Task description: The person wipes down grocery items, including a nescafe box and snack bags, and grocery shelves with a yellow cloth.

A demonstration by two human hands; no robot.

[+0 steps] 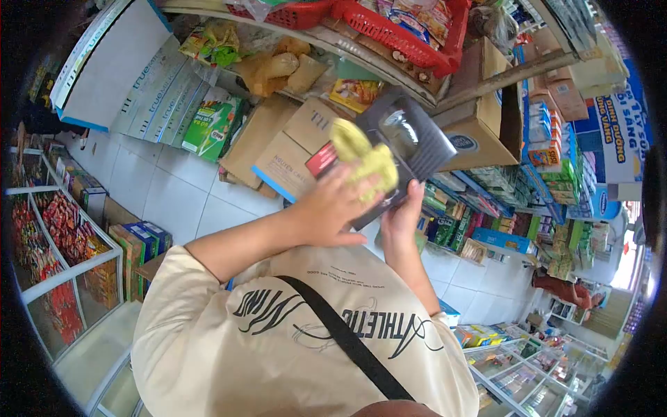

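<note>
My left hand (340, 201), slightly blurred, is closed on a crumpled yellow cloth (368, 167). The cloth lies against the face of a dark grey box (434, 142) and covers part of it. A glossy panel shows on the box's upper part. Gripping the lower edge of this tilted box is my right hand (401, 219), its thumb on the near side and the other fingers mostly hidden. Just beyond both hands lies a brown carton (288, 149) with a red label on it.
Red baskets (389, 31) of packets stand on a shelf ahead. At the right is an open cardboard box (479, 128) beside shelves of cartons. White cartons (156, 90) and a green box (212, 125) stand at the left. Glass display cases (69, 250) flank me on the tiled floor (184, 174).
</note>
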